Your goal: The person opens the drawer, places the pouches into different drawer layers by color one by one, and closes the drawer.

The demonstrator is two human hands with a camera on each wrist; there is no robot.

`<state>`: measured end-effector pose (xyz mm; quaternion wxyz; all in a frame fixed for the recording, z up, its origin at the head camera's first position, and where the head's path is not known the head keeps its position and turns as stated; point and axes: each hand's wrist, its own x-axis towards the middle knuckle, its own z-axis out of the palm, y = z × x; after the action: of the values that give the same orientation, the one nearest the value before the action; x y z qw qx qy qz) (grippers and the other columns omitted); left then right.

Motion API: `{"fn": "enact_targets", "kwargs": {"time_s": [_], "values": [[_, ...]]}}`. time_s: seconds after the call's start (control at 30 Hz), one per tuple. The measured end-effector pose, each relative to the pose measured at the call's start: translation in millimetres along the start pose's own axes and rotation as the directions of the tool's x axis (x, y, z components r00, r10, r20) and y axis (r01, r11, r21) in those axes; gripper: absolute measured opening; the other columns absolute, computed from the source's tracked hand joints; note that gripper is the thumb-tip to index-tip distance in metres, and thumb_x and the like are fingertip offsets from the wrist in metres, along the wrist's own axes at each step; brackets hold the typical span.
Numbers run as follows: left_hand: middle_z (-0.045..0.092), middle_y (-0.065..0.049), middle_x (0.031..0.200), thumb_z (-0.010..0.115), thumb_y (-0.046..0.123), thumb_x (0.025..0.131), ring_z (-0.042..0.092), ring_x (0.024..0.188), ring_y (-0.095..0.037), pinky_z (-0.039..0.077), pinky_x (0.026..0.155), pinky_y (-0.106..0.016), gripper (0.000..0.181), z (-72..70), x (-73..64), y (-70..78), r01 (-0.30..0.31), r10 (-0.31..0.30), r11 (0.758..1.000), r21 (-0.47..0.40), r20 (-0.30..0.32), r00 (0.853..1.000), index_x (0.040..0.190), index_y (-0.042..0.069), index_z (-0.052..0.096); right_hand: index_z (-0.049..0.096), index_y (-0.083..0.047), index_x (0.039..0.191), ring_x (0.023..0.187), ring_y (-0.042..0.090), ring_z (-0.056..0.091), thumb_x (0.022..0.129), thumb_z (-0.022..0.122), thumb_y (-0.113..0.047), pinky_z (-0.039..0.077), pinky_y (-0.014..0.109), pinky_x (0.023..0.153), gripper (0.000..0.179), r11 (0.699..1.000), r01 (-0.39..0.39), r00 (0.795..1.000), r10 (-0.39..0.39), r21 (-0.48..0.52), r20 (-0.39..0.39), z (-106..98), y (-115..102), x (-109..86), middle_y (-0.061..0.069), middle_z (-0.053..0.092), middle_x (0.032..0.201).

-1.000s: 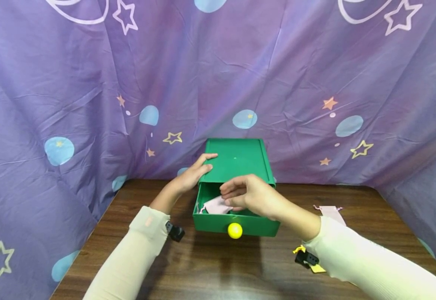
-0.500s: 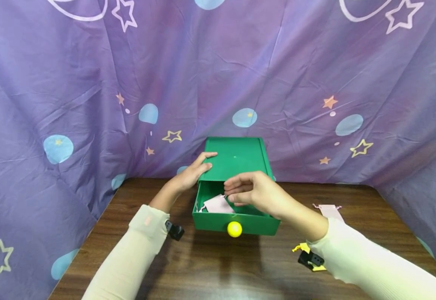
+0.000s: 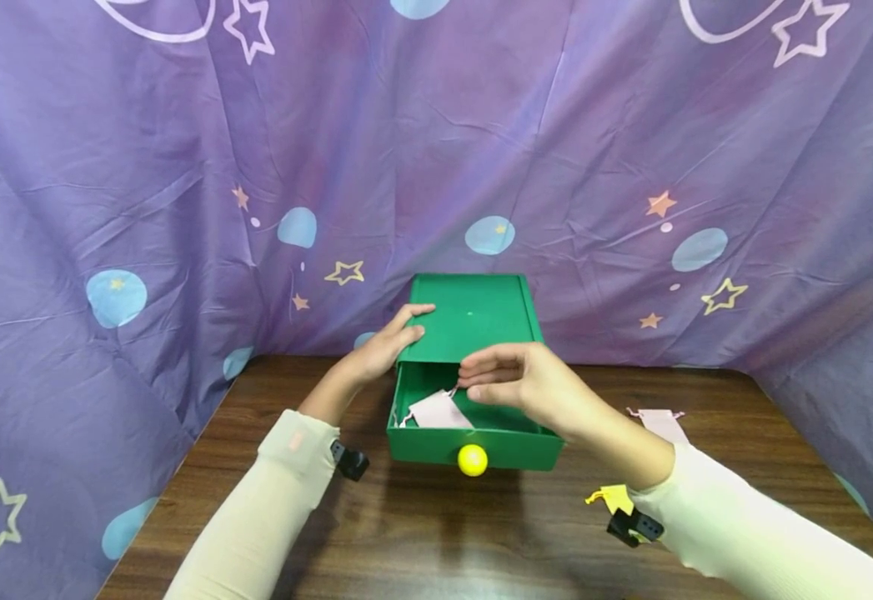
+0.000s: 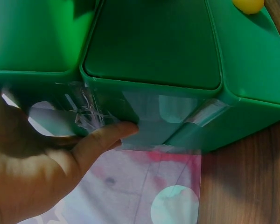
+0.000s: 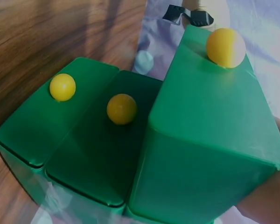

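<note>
A green drawer unit stands on the table with its top drawer pulled out, yellow knob at the front. A pale pink drawstring pouch lies in the drawer's left half. My left hand rests against the unit's left edge, and its thumb lies extended along the taped side in the left wrist view. Above the open drawer hovers my right hand, fingers gently bent, to the right of the pouch and holding nothing. In the right wrist view the drawer blocks most of this hand.
Another pale pink pouch lies on the brown wooden table at the right. Nearer, a yellow pouch is partly covered by the right wrist camera. Two lower drawers are pushed in. A purple patterned cloth hangs behind.
My right hand has drawn away to the right from the pink pouch, leaving it in the drawer with more of it showing. The left hand keeps its place.
</note>
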<state>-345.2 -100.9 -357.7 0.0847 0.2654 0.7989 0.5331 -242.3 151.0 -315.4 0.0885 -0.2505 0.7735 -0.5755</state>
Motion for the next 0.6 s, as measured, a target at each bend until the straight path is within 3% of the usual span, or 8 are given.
{"fn": "enact_targets", "kwargs": {"time_s": [0.3, 0.6], "values": [[0.021, -0.021, 0.167, 0.037, 0.024, 0.108, 0.028, 0.149, -0.041, 0.023, 0.122, -0.057, 0.053, 0.7, 1.5, -1.5, 0.007, -0.007, 1.000, 0.004, -0.009, 1.000, 0.160, 0.016, 0.030, 0.063, 0.011, 0.127, 0.117, 0.046, 0.065, 0.091, 0.075, -0.001, 0.058, 0.030, 0.091, 0.040, 1.000, -0.008, 0.999, 0.009, 0.029, -0.053, -14, 3, -9.9, 0.030, 0.069, 0.121], [0.019, -0.019, 0.169, 0.038, 0.026, 0.109, 0.025, 0.151, -0.042, 0.020, 0.122, -0.060, 0.054, -0.1, 0.3, -2.0, 0.012, -0.012, 1.000, 0.009, -0.002, 1.000, 0.161, 0.019, 0.030, 0.065, 0.005, 0.128, 0.116, 0.036, 0.069, 0.092, 0.077, -0.008, 0.057, 0.025, 0.091, 0.040, 1.000, -0.001, 0.995, -0.002, -0.027, -0.097, -29, 11, -20.1, 0.028, 0.070, 0.121]]}}
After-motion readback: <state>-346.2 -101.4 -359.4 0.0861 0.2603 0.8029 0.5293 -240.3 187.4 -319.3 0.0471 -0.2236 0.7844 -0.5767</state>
